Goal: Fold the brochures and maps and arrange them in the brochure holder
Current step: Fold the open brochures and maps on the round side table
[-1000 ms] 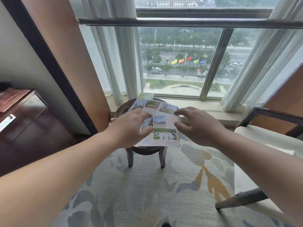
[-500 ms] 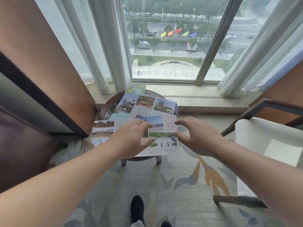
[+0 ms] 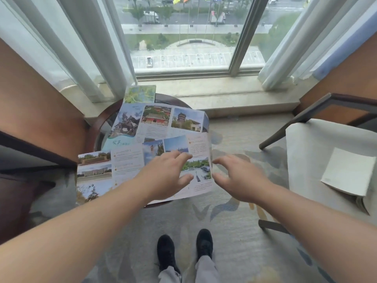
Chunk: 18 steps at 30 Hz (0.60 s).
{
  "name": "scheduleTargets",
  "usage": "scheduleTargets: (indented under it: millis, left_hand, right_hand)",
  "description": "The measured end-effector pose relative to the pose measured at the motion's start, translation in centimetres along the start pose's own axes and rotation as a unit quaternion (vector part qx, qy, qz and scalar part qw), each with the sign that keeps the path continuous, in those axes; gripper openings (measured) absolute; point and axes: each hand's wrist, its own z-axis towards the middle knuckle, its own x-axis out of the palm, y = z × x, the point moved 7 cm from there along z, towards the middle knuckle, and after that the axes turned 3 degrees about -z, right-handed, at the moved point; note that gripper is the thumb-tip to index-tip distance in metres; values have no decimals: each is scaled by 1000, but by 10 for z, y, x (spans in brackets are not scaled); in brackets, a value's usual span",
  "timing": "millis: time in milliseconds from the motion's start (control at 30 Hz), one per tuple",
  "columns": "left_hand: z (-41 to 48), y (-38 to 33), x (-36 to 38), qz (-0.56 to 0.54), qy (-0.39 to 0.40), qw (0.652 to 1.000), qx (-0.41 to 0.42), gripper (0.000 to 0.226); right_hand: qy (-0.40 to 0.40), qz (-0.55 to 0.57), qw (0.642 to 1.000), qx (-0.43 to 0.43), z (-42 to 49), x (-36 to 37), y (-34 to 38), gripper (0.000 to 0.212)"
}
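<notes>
Two bare hands and one unfolded sheet make up the entry. Far left: a sheer white curtain [image 3: 81, 48] hanging beside the window [image 3: 183, 37]. Next: a small round dark-wood table [image 3: 101, 124] standing on patterned carpet [image 3: 234, 231]. A green map [image 3: 140, 93] lies at the table's far edge, partly under the brochure [image 3: 155, 127]. The brochure is opened flat, printed with photos of temples and pagodas, and covers most of the tabletop, with its near-left and right panels overhanging the rim. The left hand [image 3: 169, 176] is over the brochure's near-right panels, fingers spread and loosely curved, thumb out, pinching nothing; whether the fingertips press the paper cannot be told. Near centre, below: two black shoes [image 3: 166, 252] on the carpet. The right hand [image 3: 240, 178] is just beside the brochure's right edge, fingers spread and slightly bent, gripping nothing, fingertips close to the paper edge. Far right: a dark-framed armchair [image 3: 318, 144] with a pale cushion, and on the cushion a white pad of paper [image 3: 346, 172].
</notes>
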Motion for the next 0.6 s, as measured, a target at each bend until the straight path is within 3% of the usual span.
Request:
scheduleTargets:
  millis: [400,600]
  left_hand:
    - [67,-8,68,-32,49,998,-21,66]
    - [78,8,84,54,17,997,-43,61]
  right_hand:
    - [43,58,997,-3,59,38,-43,52]
    - [41,101,992,60,89,68,-69,51]
